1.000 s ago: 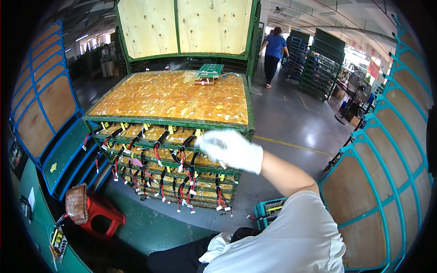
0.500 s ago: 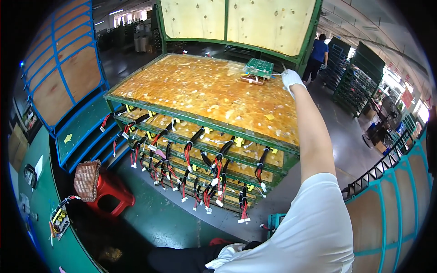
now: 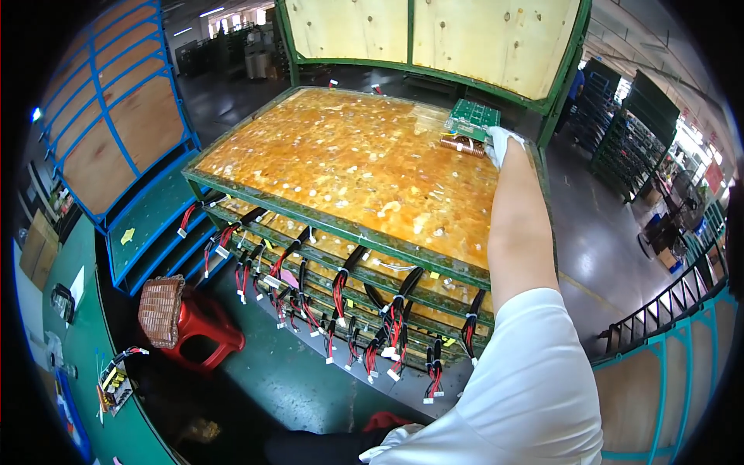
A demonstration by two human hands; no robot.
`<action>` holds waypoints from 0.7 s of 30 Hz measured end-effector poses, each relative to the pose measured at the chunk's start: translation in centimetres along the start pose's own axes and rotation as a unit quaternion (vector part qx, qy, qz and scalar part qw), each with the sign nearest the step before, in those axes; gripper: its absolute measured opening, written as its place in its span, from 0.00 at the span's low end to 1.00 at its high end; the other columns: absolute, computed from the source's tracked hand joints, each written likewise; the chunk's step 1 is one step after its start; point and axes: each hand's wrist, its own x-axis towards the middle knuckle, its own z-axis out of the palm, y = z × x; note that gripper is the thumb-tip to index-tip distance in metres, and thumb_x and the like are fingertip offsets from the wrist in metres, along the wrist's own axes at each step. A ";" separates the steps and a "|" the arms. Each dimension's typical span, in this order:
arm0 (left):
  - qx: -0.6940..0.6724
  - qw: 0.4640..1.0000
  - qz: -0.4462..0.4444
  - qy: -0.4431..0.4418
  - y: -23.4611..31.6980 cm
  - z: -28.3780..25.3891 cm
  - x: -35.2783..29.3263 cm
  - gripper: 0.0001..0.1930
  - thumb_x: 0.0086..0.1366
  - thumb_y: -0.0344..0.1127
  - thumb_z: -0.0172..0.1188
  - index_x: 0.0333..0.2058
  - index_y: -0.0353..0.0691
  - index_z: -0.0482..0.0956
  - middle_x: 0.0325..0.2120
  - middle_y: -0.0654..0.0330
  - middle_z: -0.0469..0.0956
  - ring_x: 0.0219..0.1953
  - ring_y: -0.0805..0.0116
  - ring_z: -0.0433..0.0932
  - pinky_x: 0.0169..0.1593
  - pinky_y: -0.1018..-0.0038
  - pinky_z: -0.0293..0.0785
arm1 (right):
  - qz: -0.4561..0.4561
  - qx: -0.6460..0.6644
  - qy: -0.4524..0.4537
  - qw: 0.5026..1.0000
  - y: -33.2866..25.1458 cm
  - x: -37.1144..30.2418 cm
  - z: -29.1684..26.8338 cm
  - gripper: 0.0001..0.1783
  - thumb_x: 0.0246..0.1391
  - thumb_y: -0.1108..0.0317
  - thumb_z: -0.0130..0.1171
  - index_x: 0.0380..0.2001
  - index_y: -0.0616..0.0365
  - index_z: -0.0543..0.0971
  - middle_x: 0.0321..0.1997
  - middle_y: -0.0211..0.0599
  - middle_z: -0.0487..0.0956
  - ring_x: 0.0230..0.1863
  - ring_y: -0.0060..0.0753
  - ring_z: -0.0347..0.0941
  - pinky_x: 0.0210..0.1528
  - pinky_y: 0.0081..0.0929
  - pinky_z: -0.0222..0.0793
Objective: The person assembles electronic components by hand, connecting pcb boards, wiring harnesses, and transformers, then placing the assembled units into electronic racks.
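Observation:
My right hand (image 3: 500, 146), in a white glove, is at the right end of a green circuit board (image 3: 474, 116) at the far right of the rack's top shelf. Its fingers close around the board's edge and are partly hidden. Beneath the board shows a copper-coloured coil part (image 3: 463, 146) with a white tie. At the bottom edge, a white gloved shape that seems to be my left hand (image 3: 397, 440) shows beside my dark trousers. Its fingers cannot be made out. The board rests on a stained, orange-brown shelf (image 3: 341, 163) with a green frame.
Bundles of black, red and white cables (image 3: 341, 283) hang from the lower shelves. A red stool (image 3: 203, 337) with a woven backrest stands at the left, beside a green workbench (image 3: 77, 310) holding another board (image 3: 115, 385). Blue rack (image 3: 147, 225) at left; tall pale panel (image 3: 434, 35) behind.
My right hand has moved from just right of the board onto its right edge. The view has shifted, so the rack sits differently in it. The person in the background is now mostly hidden.

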 end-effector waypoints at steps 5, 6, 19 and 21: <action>-0.018 0.993 0.039 0.107 1.5 -0.2 1.2 0.32 0.55 0.54 0.57 0.53 0.38 0.71 0.49 0.44 0.72 0.50 0.43 0.72 0.47 0.48 0.70 | 0.019 -0.084 -0.008 0.996 -0.1 2.0 3.5 0.19 0.55 0.53 0.55 0.37 0.59 0.76 0.33 0.41 0.76 0.28 0.37 0.73 0.32 0.37 0.73; -0.026 0.994 0.035 0.103 1.5 -0.3 1.2 0.32 0.55 0.53 0.57 0.53 0.38 0.71 0.50 0.44 0.72 0.50 0.43 0.71 0.46 0.48 0.70 | 0.028 -0.046 0.017 0.998 0.1 1.8 3.6 0.17 0.55 0.55 0.56 0.37 0.59 0.77 0.31 0.40 0.76 0.27 0.36 0.73 0.30 0.35 0.72; -0.126 0.968 0.150 0.159 6.4 -7.6 3.3 0.32 0.60 0.51 0.57 0.57 0.35 0.65 0.49 0.44 0.72 0.49 0.46 0.73 0.51 0.55 0.71 | 0.023 0.158 0.087 0.983 -2.9 0.6 6.4 0.13 0.55 0.59 0.51 0.30 0.58 0.76 0.24 0.38 0.77 0.21 0.30 0.73 0.18 0.29 0.63; -0.032 0.993 0.078 -0.077 7.7 -10.7 3.4 0.34 0.60 0.54 0.57 0.58 0.35 0.64 0.48 0.44 0.73 0.47 0.46 0.75 0.51 0.55 0.71 | -0.139 -0.233 0.085 0.959 -2.5 7.3 1.5 0.11 0.53 0.62 0.53 0.28 0.58 0.78 0.22 0.41 0.76 0.21 0.33 0.72 0.22 0.32 0.64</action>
